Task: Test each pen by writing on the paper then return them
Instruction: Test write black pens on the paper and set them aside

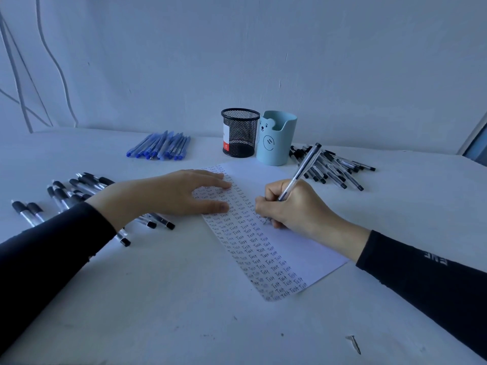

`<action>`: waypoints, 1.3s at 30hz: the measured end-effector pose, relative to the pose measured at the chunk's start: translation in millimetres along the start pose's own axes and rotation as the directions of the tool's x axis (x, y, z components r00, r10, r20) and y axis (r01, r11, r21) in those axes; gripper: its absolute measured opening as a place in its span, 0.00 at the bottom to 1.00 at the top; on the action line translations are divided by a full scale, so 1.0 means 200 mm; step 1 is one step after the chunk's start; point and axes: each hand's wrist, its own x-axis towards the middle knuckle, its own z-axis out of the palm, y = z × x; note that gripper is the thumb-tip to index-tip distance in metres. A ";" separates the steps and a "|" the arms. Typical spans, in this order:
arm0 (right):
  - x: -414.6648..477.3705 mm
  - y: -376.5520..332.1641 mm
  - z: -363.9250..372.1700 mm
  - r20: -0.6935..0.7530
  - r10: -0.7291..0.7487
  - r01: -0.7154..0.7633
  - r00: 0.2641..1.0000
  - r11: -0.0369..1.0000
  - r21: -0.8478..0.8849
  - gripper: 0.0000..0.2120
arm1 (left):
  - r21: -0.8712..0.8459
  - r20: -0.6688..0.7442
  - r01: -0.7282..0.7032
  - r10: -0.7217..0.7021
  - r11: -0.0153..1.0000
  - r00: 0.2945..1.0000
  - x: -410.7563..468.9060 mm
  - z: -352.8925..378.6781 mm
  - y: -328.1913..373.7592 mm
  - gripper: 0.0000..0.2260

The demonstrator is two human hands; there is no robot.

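Dark sleeves framed view. Left hand [181,192] lay flat, fingers spread, pinning paper [287,233]. Right hand [292,206] clenched pen [300,172] low on barrel, tip on sheet beside rows of "Test". Pen judged light, stiff, slick plastic; best pinched near tip.

Looks like a plain desk: white table [163,299] against bare wall [263,48], two pen cups [240,133], heaps of pens [160,147].
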 end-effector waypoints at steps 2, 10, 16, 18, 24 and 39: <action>0.00 0.00 -0.01 -0.013 0.001 -0.001 1.000 1.000 0.001 0.21 | -0.002 -0.001 0.002 -0.002 1.000 1.000 0.00 0.00 0.00 0.32; 0.00 -0.01 -0.02 0.010 0.019 -0.019 1.000 1.000 0.010 0.21 | 0.004 -0.004 0.005 -0.005 1.000 1.000 0.00 0.00 -0.01 0.33; 0.00 -0.01 -0.01 0.002 0.011 -0.011 1.000 1.000 -0.008 0.20 | 0.011 0.006 0.008 -0.008 1.000 1.000 0.00 0.00 0.00 0.32; 0.00 -0.01 -0.02 0.007 0.018 -0.018 1.000 1.000 -0.011 0.20 | 0.012 0.007 0.009 -0.010 1.000 1.000 0.00 0.00 0.00 0.32; 0.00 -0.01 -0.02 0.001 0.019 -0.019 1.000 1.000 -0.008 0.22 | 0.006 0.003 0.014 -0.014 1.000 1.000 0.00 0.00 0.00 0.32; 0.00 -0.01 -0.03 -0.002 0.036 -0.036 0.999 0.999 -0.002 0.24 | 0.013 0.001 -0.001 0.001 1.000 1.000 0.00 0.00 0.00 0.31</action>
